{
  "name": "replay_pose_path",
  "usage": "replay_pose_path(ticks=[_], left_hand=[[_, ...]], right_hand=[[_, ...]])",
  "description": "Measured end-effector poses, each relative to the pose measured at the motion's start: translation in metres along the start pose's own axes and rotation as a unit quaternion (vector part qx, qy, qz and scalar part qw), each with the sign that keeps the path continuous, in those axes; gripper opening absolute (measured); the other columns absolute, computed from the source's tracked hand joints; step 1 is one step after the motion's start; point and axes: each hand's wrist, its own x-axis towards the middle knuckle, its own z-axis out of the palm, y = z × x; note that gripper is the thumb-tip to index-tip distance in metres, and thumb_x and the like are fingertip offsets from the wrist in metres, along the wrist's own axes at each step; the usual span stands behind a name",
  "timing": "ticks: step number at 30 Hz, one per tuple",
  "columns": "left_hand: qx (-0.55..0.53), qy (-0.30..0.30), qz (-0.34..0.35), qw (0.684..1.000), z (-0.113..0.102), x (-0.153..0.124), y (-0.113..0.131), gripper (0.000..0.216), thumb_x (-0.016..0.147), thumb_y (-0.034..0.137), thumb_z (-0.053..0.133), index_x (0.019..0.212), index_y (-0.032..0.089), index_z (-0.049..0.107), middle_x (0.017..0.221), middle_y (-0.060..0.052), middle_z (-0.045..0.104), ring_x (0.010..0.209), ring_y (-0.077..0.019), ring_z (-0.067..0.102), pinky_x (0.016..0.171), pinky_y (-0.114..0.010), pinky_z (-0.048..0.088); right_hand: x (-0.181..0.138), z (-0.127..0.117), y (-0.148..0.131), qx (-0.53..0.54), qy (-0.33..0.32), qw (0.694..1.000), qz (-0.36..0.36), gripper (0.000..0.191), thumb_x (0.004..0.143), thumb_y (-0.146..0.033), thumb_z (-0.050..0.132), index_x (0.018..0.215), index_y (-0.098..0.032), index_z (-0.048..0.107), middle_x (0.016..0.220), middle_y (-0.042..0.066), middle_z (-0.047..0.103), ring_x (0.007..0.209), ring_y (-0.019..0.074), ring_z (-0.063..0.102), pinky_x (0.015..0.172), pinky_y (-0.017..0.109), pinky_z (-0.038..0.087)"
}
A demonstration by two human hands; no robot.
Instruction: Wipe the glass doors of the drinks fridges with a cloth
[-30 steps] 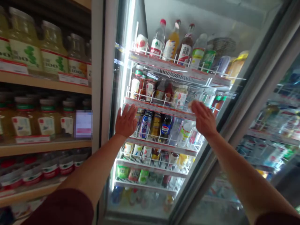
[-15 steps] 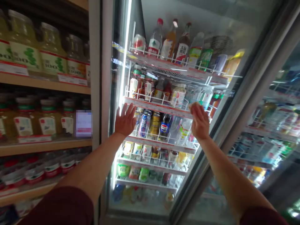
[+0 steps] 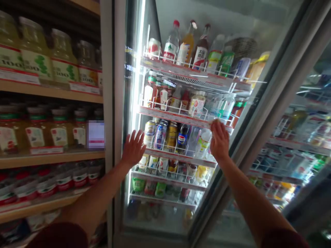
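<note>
My left hand (image 3: 133, 148) is open with fingers spread, raised before the glass of a lit drinks fridge (image 3: 181, 113) at the height of the can shelf (image 3: 178, 155). My right hand (image 3: 219, 141) is open too, fingers together, held flat at the right end of the same shelf, below a price rail (image 3: 181, 119). Neither hand holds anything. Between them stand several cans, among them a blue cola can (image 3: 182, 137). I cannot tell whether the palms touch the glass.
Bottles fill the fridge's top racks (image 3: 191, 48), small cups the lower ones. Wooden shelves (image 3: 51, 93) at the left carry rows of yellow drink bottles. The fridge's grey frame (image 3: 274, 103) runs diagonally at the right, with another glass cabinet (image 3: 297, 144) beyond.
Both hands have dropped from the price rail to the can shelf below, the left more than the right. They stay open. The view has shifted slightly.
</note>
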Motion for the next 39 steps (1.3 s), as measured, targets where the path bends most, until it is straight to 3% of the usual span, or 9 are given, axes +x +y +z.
replay_pose_path(ticks=[4, 7, 10, 14, 17, 24, 29, 32, 39], left_hand=[[-0.005, 0.042, -0.041, 0.998, 0.026, -0.007, 0.007, 0.068, 0.1, 0.034, 0.04, 0.161, 0.015, 0.019, 0.162, -0.018, 0.032, 0.156, -0.0318, 0.007, 0.125, -0.061, 0.014], [-0.011, 0.054, -0.041, 0.998, 0.034, -0.008, 0.007, 0.069, 0.099, 0.034, 0.04, 0.161, 0.015, 0.017, 0.163, -0.017, 0.03, 0.156, -0.0319, 0.007, 0.125, -0.062, 0.012], [-0.008, 0.053, -0.05, 0.997, 0.037, -0.009, 0.006, 0.07, 0.099, 0.035, 0.04, 0.161, 0.015, 0.018, 0.163, -0.017, 0.029, 0.156, -0.0319, 0.007, 0.125, -0.061, 0.012], [-0.022, 0.06, -0.066, 0.996, 0.038, -0.01, 0.006, 0.069, 0.098, 0.037, 0.041, 0.161, 0.016, 0.022, 0.163, -0.016, 0.031, 0.156, -0.0315, 0.009, 0.127, -0.06, 0.009], [-0.033, 0.062, -0.072, 0.995, 0.038, -0.01, 0.008, 0.067, 0.098, 0.038, 0.041, 0.16, 0.016, 0.026, 0.162, -0.015, 0.033, 0.157, -0.0307, 0.01, 0.127, -0.058, 0.008], [-0.012, 0.058, -0.069, 0.996, 0.037, -0.01, 0.008, 0.068, 0.098, 0.038, 0.04, 0.16, 0.015, 0.024, 0.162, -0.017, 0.033, 0.157, -0.0299, 0.009, 0.127, -0.058, 0.009], [-0.008, 0.064, -0.07, 0.995, 0.038, -0.01, 0.008, 0.067, 0.098, 0.038, 0.038, 0.16, 0.015, 0.024, 0.161, -0.016, 0.035, 0.157, -0.0297, 0.01, 0.127, -0.058, 0.009], [-0.015, 0.053, -0.078, 0.995, 0.039, -0.011, 0.007, 0.066, 0.099, 0.041, 0.036, 0.159, 0.015, 0.027, 0.161, -0.016, 0.036, 0.157, -0.0297, 0.01, 0.127, -0.058, 0.008], [-0.042, 0.048, -0.076, 0.995, 0.036, -0.012, 0.006, 0.064, 0.099, 0.04, 0.035, 0.158, 0.014, 0.03, 0.161, -0.016, 0.035, 0.157, -0.0284, 0.008, 0.128, -0.056, 0.006]], right_hand=[[-0.037, 0.023, -0.055, 0.009, 0.058, 0.997, 0.041, 0.068, 0.096, -0.006, 0.033, 0.162, -0.012, 0.016, 0.167, 0.017, 0.024, 0.157, 0.0286, 0.013, 0.123, 0.052, 0.028], [-0.097, 0.03, -0.102, 0.067, -0.069, 0.988, -0.123, 0.069, 0.093, -0.007, 0.039, 0.157, -0.033, 0.035, 0.153, -0.002, 0.053, 0.141, 0.0108, 0.047, 0.106, 0.025, 0.047], [-0.106, 0.022, -0.09, 0.078, -0.164, 0.962, -0.202, 0.063, 0.094, -0.007, 0.038, 0.148, -0.038, 0.048, 0.142, -0.008, 0.062, 0.133, 0.0076, 0.056, 0.106, 0.024, 0.046], [-0.044, 0.021, -0.04, 0.002, -0.051, 0.998, -0.037, 0.058, 0.098, -0.009, 0.037, 0.155, -0.021, 0.039, 0.153, 0.008, 0.052, 0.151, 0.0203, 0.033, 0.123, 0.044, 0.028], [-0.029, 0.037, -0.057, -0.021, 0.027, 0.997, 0.074, 0.06, 0.098, -0.009, 0.038, 0.158, -0.015, 0.033, 0.158, 0.013, 0.043, 0.156, 0.0249, 0.021, 0.125, 0.049, 0.022], [-0.101, 0.055, -0.136, 0.122, -0.185, 0.944, -0.243, 0.062, 0.097, -0.007, 0.037, 0.157, -0.026, 0.035, 0.153, -0.004, 0.052, 0.147, 0.007, 0.037, 0.118, 0.026, 0.035], [-0.031, 0.05, -0.104, 0.046, -0.064, 0.995, -0.06, 0.069, 0.097, -0.006, 0.037, 0.162, -0.025, 0.021, 0.158, 0.001, 0.045, 0.155, 0.0171, 0.023, 0.126, 0.041, 0.023], [-0.022, 0.066, -0.123, 0.019, -0.027, 0.999, 0.041, 0.07, 0.096, -0.006, 0.039, 0.162, -0.024, 0.02, 0.161, 0.006, 0.04, 0.155, 0.022, 0.024, 0.126, 0.044, 0.021], [-0.13, 0.072, -0.177, 0.193, -0.27, 0.911, -0.245, 0.054, 0.1, -0.012, 0.042, 0.152, -0.029, 0.045, 0.151, -0.005, 0.053, 0.14, 0.0053, 0.047, 0.115, 0.022, 0.039]])
